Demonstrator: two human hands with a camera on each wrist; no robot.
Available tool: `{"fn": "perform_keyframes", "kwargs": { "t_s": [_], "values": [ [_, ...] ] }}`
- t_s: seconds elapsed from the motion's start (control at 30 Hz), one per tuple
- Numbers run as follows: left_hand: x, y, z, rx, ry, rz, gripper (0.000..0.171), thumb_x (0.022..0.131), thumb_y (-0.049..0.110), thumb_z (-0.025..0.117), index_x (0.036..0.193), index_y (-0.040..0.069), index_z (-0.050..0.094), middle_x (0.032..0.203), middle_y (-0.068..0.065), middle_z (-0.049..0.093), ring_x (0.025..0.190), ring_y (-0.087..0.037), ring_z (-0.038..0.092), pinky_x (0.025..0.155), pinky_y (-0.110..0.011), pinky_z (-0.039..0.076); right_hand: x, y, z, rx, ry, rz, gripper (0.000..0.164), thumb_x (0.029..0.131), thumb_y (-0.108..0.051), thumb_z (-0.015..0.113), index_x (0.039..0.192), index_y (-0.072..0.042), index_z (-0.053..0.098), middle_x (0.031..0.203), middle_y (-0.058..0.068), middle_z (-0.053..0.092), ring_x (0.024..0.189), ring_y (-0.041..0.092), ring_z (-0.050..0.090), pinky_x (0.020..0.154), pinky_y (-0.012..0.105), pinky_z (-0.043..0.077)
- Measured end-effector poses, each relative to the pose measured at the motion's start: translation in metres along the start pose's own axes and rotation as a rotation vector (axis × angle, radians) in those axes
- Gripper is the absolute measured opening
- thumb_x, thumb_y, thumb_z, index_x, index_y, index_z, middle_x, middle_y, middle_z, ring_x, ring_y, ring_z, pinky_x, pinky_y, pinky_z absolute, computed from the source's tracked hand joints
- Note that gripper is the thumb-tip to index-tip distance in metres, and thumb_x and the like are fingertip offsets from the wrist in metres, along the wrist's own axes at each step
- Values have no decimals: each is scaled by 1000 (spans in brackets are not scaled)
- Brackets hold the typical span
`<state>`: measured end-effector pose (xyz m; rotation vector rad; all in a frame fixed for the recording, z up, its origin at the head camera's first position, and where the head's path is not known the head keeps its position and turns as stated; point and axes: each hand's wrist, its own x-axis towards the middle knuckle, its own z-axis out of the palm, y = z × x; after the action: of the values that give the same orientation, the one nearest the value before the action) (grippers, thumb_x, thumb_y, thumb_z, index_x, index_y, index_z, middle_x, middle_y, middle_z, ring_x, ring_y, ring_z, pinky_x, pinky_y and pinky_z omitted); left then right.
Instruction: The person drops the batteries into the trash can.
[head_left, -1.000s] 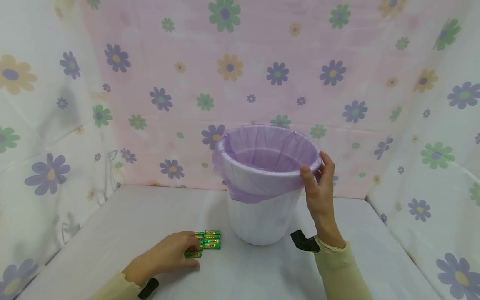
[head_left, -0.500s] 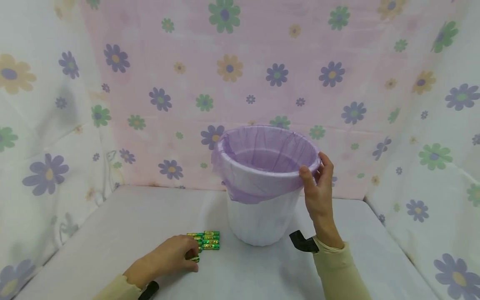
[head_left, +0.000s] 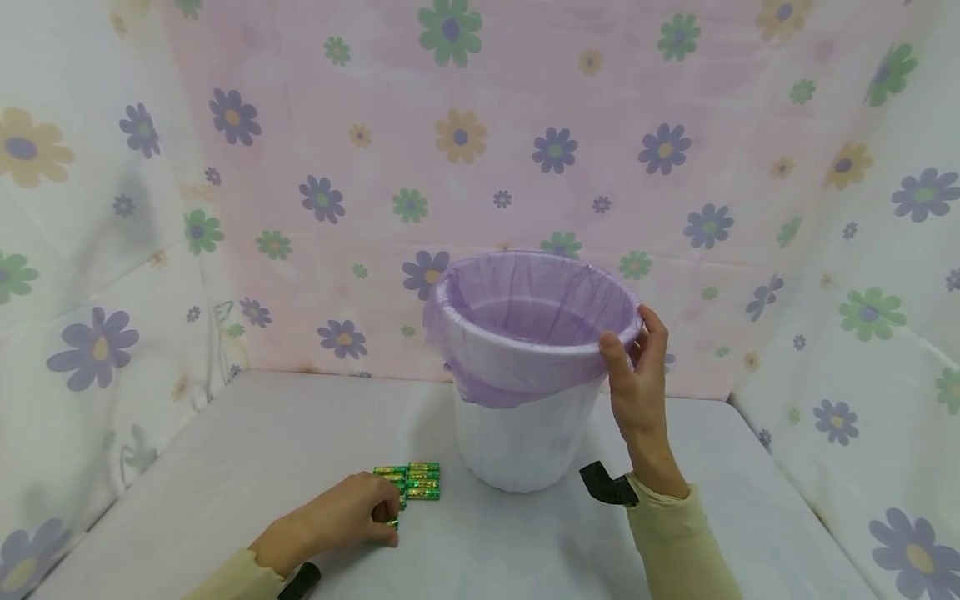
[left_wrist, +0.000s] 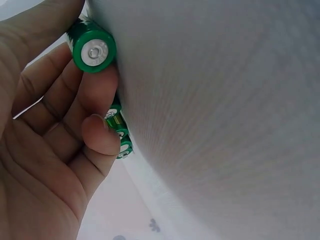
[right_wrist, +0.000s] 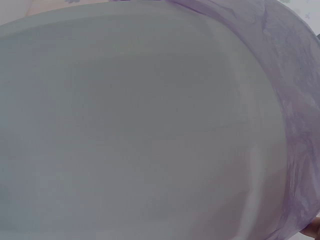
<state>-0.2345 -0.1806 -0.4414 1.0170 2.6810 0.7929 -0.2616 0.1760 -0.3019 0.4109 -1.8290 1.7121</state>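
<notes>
My left hand (head_left: 341,512) is low over the table, with a green battery (left_wrist: 94,49) between its thumb and curled fingers; the left wrist view shows the battery's pale end. Just beyond the fingertips, several more green-and-gold batteries (head_left: 423,482) lie side by side in two columns, partly hidden by the hand. A white bin (head_left: 525,442), lined with a purple plastic bag (head_left: 525,379), stands upright to their right. At its right rim my right hand (head_left: 636,379) grips the edge, thumb on the near side. The right wrist view is filled by the bin's white wall (right_wrist: 140,120).
A white cloth covers the table (head_left: 300,433). Behind it hangs a pink flowered curtain (head_left: 480,167), with white flowered sheets at both sides. The bin stands right of centre, taller than anything else on the table.
The left hand has drawn one battery slightly toward the near side, away from the group, uncovering more of the left column. The right hand and bin stay put.
</notes>
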Motion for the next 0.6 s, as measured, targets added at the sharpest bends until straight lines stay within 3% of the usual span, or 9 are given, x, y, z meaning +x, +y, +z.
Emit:
{"fn": "perform_keyframes", "kwargs": {
  "t_s": [0.13,0.33,0.6],
  "values": [
    [0,1,-2,8,-3,-16,21,69,34,75,79,20,63,68,17,52,61,1,48,56,-19,42,0,-1,0,-11,0,13,61,87,-30,55,139,-26,22,129,15,35,108,20,43,90,40,36],
    [3,7,-12,88,29,0,18,71,35,74,78,23,62,68,17,49,63,-1,45,57,-19,40,0,0,-1,-15,4,0,62,87,-30,55,139,-22,22,129,15,36,109,20,42,89,39,36],
    [12,36,-53,181,112,56,19,74,31,72,83,17,62,69,15,48,62,-2,45,56,-20,40,0,1,-1,-11,2,-10,62,87,-28,55,139,-22,22,130,15,35,109,20,42,90,38,36]
  ]
}}
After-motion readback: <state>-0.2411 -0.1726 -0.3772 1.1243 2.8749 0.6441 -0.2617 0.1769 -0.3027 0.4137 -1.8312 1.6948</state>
